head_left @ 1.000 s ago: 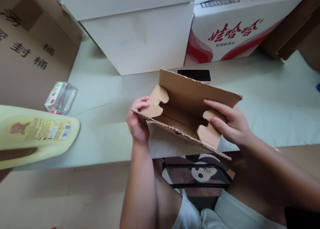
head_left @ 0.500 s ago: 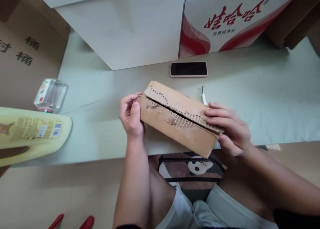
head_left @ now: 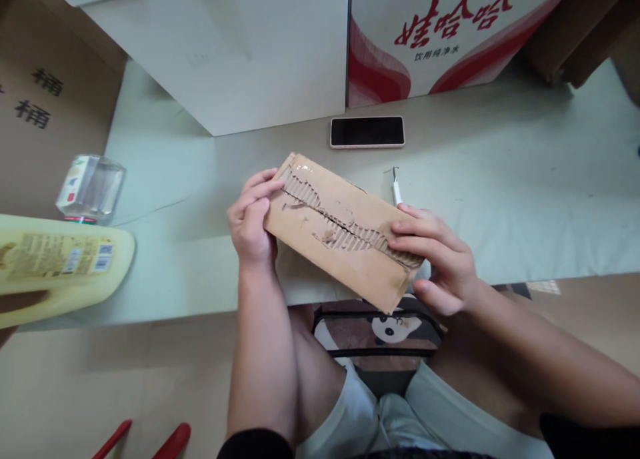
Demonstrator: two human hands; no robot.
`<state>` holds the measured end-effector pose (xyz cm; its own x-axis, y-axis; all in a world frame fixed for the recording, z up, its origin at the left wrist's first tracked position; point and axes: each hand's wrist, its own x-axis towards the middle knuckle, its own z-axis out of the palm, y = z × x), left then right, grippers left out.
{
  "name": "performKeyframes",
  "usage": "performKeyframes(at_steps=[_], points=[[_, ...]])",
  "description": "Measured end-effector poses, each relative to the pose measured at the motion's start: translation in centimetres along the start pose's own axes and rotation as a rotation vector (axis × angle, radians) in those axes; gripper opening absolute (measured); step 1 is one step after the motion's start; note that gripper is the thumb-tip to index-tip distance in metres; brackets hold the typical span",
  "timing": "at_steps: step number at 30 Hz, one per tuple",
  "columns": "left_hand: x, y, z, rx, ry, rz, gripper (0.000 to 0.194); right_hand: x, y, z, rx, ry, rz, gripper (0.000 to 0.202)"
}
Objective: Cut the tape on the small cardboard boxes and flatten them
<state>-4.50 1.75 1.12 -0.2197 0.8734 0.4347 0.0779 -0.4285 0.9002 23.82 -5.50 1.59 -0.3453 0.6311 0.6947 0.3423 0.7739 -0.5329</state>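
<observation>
Here, fingers (head_left: 423, 228) (half-curled) on cardboard box (head_left: 345, 239)

The cardboard box (head_left: 345, 239) is hiding its own inside and underside, while the left hand (head_left: 255, 222) and right hand (head_left: 445, 259) are covering parts of its ends. The tip of the white-handled tool (head_left: 397, 193) is showing too small to identify. The view's left edge is cropping the yellow plastic jug (head_left: 65, 262); the top edge is cutting the drinking-water carton (head_left: 380, 19); the bottom edge is slicing off 2 red objects (head_left: 173, 441). The jug's label print is blurring beyond reading.
</observation>
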Motion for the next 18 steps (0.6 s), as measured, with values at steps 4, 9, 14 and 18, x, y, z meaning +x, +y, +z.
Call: performKeyframes(at_steps=[4,9,14,18], points=[[0.0,0.3,-0.1,0.009,-0.036,-0.038,0.025,-0.2,0.4,0.2,-0.042,-0.008,-0.021,0.047],[0.3,0.7,-0.9,-0.016,0.093,-0.106,0.026,-1.2,2.1,0.9,0.073,0.222,0.128,0.058],[1.0,-0.3,-3.3,-0.201,0.362,-0.251,0.022,-1.5,2.5,0.6,0.107,0.115,0.352,0.051],[1.6,-1.7,-4.9,-0.125,0.425,-0.279,0.022,-0.9,1.4,0.4,0.215,-0.268,0.347,0.054]])
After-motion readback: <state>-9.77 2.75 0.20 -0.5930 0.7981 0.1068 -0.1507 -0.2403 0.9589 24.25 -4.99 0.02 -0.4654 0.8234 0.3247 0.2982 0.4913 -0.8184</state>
